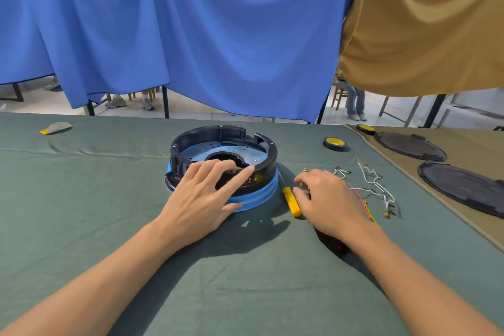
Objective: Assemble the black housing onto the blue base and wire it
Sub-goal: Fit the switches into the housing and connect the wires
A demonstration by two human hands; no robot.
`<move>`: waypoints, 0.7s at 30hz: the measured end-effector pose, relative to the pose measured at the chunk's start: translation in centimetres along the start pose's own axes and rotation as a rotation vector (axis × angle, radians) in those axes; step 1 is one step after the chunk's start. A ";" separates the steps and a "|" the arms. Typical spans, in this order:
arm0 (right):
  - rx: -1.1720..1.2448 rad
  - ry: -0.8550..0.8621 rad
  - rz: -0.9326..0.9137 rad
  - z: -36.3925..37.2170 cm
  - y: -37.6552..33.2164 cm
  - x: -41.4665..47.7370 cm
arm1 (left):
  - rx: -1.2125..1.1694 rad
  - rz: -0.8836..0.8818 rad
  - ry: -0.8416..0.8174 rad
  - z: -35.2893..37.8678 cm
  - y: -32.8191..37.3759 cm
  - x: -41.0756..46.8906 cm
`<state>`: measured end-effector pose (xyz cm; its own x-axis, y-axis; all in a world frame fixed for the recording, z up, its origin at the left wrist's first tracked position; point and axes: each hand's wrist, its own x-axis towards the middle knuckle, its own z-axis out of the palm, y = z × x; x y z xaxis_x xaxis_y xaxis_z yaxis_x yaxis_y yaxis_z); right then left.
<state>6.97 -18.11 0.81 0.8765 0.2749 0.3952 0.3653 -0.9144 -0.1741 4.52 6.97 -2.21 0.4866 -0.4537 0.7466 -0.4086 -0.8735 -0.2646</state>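
Observation:
The black ring-shaped housing sits on top of the blue base in the middle of the green cloth. My left hand rests on the housing's near wall with fingers spread and fairly straight, thumb against the blue rim. My right hand hovers palm down just right of the base, fingers loosely bent over a yellow-handled screwdriver; I cannot see a grip on it. White wires with metal terminals and thin red and green wires lie to the right of that hand.
A roll of black tape with a yellow core lies behind the wires. Two black round covers rest on a tan cloth at right. A small grey and yellow item lies far left. Blue and tan curtains hang behind the table.

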 end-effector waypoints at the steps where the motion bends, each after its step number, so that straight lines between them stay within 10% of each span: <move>1: 0.020 -0.018 -0.026 -0.6 0.9 0.1 | 0.006 -0.031 -0.014 0.1 0.0 0.0; 16: 0.051 -0.039 0.092 0.3 4.8 -1.5 | 0.387 -0.360 -0.265 0.0 6.5 3.6; 21: 0.085 -0.042 0.083 -0.1 5.0 -1.8 | 0.189 -0.301 -0.328 -1.4 6.4 3.5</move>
<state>7.14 -23.23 -0.67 0.9168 0.2129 0.3379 0.3144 -0.9065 -0.2817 2.57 0.07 -0.43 0.7921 -0.1809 0.5830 -0.0795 -0.9775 -0.1953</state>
